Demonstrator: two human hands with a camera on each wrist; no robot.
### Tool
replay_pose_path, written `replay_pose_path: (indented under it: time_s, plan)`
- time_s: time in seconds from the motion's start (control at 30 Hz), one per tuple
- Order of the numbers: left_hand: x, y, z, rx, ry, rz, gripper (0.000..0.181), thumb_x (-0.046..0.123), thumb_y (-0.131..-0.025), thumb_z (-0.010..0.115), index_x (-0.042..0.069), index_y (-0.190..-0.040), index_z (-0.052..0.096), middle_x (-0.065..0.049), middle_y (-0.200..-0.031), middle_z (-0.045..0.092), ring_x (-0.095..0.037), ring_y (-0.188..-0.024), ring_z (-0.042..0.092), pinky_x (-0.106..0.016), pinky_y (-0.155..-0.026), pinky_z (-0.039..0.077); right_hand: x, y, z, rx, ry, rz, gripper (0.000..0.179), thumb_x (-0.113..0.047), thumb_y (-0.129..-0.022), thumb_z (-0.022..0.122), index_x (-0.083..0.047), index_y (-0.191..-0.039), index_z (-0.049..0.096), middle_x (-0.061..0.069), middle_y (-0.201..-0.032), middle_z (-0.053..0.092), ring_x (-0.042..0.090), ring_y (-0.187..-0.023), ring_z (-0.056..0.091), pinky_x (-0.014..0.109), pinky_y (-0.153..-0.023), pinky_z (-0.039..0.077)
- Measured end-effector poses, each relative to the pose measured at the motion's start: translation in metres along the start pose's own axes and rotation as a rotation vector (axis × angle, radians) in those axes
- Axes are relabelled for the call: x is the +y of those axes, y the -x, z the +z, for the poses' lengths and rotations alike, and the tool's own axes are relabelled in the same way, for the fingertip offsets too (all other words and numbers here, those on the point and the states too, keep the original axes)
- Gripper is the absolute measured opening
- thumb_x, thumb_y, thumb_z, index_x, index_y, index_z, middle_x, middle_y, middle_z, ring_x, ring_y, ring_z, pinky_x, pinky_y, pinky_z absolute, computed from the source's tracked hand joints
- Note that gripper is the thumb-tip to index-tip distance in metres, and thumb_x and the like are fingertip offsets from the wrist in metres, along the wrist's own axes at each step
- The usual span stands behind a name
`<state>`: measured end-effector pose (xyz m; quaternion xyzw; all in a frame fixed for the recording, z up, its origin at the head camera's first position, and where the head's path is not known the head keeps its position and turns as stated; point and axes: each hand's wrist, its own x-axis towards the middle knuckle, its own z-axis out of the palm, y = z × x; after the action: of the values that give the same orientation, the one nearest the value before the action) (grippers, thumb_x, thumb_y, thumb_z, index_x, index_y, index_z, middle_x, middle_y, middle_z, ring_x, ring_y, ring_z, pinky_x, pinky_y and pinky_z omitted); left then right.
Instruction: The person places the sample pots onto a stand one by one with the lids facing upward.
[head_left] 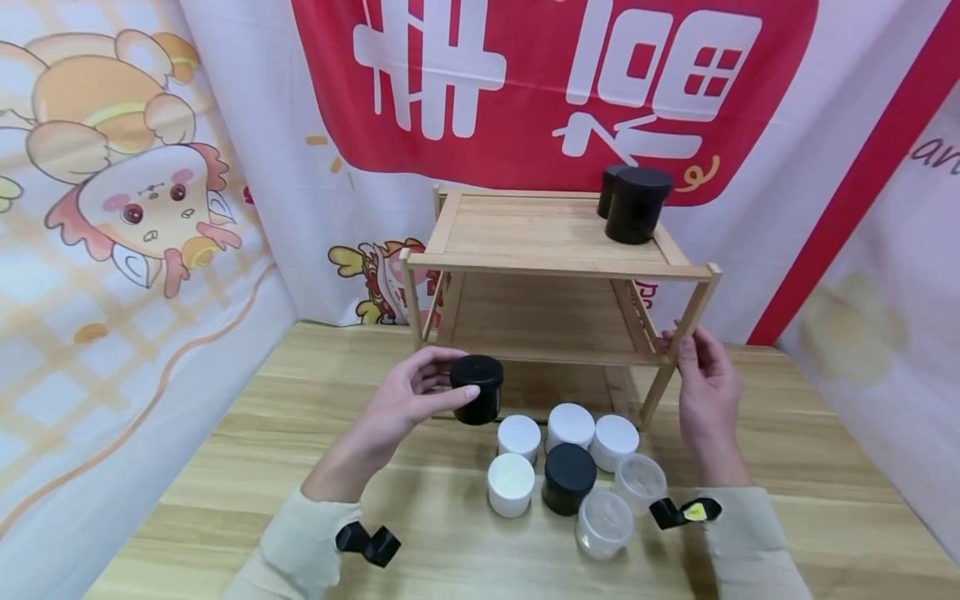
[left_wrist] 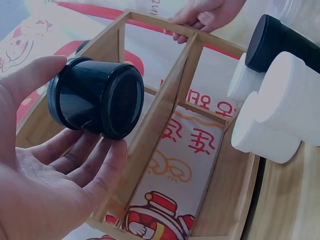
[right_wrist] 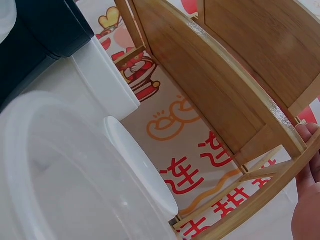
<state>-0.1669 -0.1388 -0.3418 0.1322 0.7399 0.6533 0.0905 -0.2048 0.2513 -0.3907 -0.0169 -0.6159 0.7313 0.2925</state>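
My left hand [head_left: 408, 396] pinches a black lidded jar [head_left: 477, 390] between thumb and fingers, in front of the wooden shelf [head_left: 558, 267]. In the left wrist view the jar [left_wrist: 97, 97] lies tilted, its base turned away from the palm. My right hand [head_left: 708, 387] grips the shelf's front right post [head_left: 678, 342]; some fingers are hidden behind the wood. On the table before the shelf stand several white-lidded jars [head_left: 511, 483], another black jar [head_left: 568, 477] and two clear jars [head_left: 603, 522]. Two more black jars [head_left: 637, 204] stand on the top board at the right.
The shelf has three boards, with the middle board [head_left: 547, 317] and bottom board [head_left: 532, 387] under the top one. Printed cloth [head_left: 360, 192] hangs behind it and along both sides. The wood-grain table [head_left: 300, 400] runs out to left and right.
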Motion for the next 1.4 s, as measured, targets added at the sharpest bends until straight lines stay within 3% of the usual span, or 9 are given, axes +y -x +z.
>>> replay_pose_path:
  time_s: [0.17,0.63,0.9,1.4]
  plan:
    - [0.013,-0.002,0.002,-0.005,-0.021,0.024,0.055,0.023,-0.094,0.082,0.015,-0.144,0.061,-0.013,-0.141,0.066,-0.027,-0.128,0.064,-0.036,-0.102,0.056,0.003,0.000,0.001,0.002,-0.009,0.014,0.039,-0.026,-0.108,0.062,-0.010,-0.144,0.066,-0.002,-0.118,0.075,0.011,-0.113,0.071,0.012,-0.099,0.055]
    - [0.076,-0.011,0.015,0.003,-0.074,0.180,0.048,0.026,-0.097,0.080,0.021,-0.142,0.063,-0.007,-0.137,0.068,-0.027,-0.120,0.066,-0.037,-0.100,0.057,0.001,0.002,0.000,0.012,0.007,0.014,0.040,-0.027,-0.109,0.062,-0.010,-0.145,0.066,-0.002,-0.120,0.075,0.009,-0.115,0.069,0.012,-0.099,0.053]
    - [0.100,-0.020,0.022,0.023,-0.111,0.261,0.045,0.026,-0.098,0.078,0.022,-0.141,0.064,-0.003,-0.134,0.069,-0.026,-0.120,0.066,-0.038,-0.099,0.058,0.000,0.002,-0.001,0.010,0.014,0.015,0.039,-0.027,-0.109,0.061,-0.010,-0.144,0.066,-0.001,-0.121,0.074,0.010,-0.115,0.069,0.012,-0.099,0.054]
    - [0.134,-0.041,0.024,0.011,-0.055,0.262,0.046,0.029,-0.096,0.080,0.022,-0.139,0.065,-0.002,-0.136,0.070,-0.025,-0.123,0.067,-0.048,-0.109,0.054,-0.001,0.002,-0.001,0.011,0.041,0.027,0.041,-0.029,-0.109,0.061,-0.011,-0.145,0.065,-0.003,-0.122,0.074,0.009,-0.116,0.068,0.011,-0.099,0.053]
